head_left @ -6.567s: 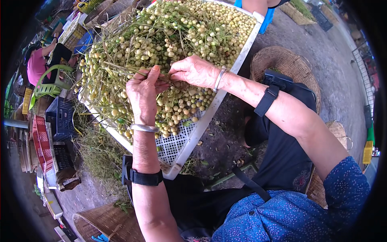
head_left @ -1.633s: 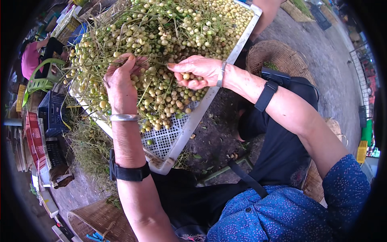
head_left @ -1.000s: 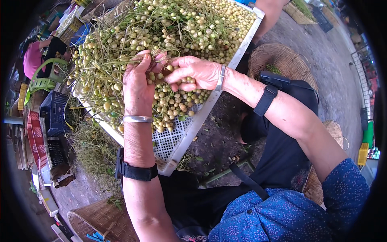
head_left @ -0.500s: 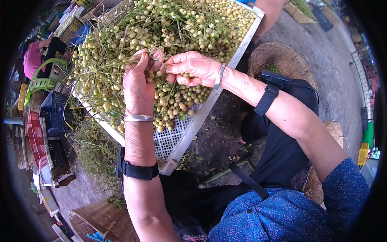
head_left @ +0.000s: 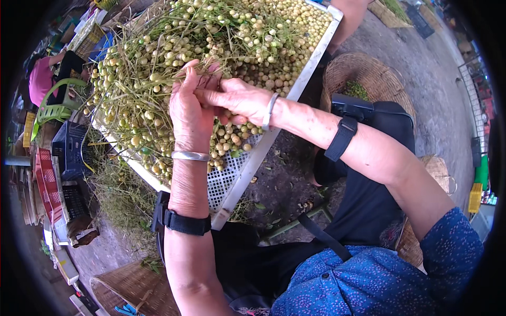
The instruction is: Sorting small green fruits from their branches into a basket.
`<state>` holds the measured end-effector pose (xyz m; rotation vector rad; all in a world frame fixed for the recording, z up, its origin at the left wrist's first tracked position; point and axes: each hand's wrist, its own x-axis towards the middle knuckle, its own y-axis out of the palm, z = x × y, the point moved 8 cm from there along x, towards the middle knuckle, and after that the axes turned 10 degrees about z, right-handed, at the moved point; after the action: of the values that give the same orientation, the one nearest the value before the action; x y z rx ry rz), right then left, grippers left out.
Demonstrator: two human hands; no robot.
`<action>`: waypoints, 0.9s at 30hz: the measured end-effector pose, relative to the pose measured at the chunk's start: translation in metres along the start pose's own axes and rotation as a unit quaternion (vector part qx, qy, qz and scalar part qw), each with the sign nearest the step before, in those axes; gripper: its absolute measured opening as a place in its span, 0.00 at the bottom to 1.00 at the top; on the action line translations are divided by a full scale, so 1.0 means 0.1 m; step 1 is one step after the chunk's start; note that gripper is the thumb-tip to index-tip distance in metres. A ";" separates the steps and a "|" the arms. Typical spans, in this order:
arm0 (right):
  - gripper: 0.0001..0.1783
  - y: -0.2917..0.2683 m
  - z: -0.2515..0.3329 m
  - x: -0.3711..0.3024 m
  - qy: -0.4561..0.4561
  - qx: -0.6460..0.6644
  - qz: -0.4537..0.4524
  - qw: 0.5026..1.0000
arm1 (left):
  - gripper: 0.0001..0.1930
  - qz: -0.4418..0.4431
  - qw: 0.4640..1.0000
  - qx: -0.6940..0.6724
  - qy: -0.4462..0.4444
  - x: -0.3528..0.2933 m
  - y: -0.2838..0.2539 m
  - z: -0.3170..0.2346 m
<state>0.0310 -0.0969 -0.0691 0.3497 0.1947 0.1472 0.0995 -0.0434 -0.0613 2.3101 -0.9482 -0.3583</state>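
A heap of small round yellow-green fruits on thin stems (head_left: 158,47) fills a white perforated plastic crate (head_left: 242,181) in front of me. Over its near part, my left hand (head_left: 192,113) is closed round fruit stems, thumb and fingers pointing up. From the right, my right hand (head_left: 240,102) reaches across to meet it, its thumb and fingers pressed together against the left fingers. Whatever the right fingertips pinch is hidden between the hands. Loose fruits (head_left: 232,138) lie just below both hands.
A wicker basket (head_left: 390,87) holding some green fruits stands at the right. Cut stems (head_left: 118,195) lie on the ground left of the crate. Another person's arm (head_left: 348,18) is at the far right corner; a person in pink (head_left: 41,81) sits far left by a green chair (head_left: 55,110).
My left hand has shifted slightly right and my right hand slightly left, its fingers now tucked against the left ones, with the gap between them closed.
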 end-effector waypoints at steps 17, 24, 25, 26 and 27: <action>0.11 -0.08 0.01 -0.01 -0.017 0.048 -0.020 0.998 | 0.11 -0.006 0.998 0.041 0.044 -0.01 0.13 -0.09; 0.10 -0.08 -0.07 -0.02 -0.014 0.203 0.020 0.979 | 0.13 0.003 0.993 -0.067 0.095 0.03 0.08 -0.25; 0.10 -0.13 -0.09 -0.02 -0.014 0.203 0.019 0.979 | 0.13 0.004 0.993 -0.067 0.095 0.03 0.09 -0.26; 0.11 -0.21 -0.10 0.01 -0.020 0.236 0.013 0.972 | 0.14 0.002 0.994 -0.064 0.090 0.03 0.10 -0.25; 0.12 -0.24 -0.07 0.02 -0.026 0.268 0.007 0.963 | 0.14 0.000 0.994 -0.062 0.084 0.03 0.10 -0.25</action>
<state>0.0340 -0.1165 -0.0848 0.8944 0.1791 0.0974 0.1076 -0.0405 -0.0360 2.1884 -0.8190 -0.2118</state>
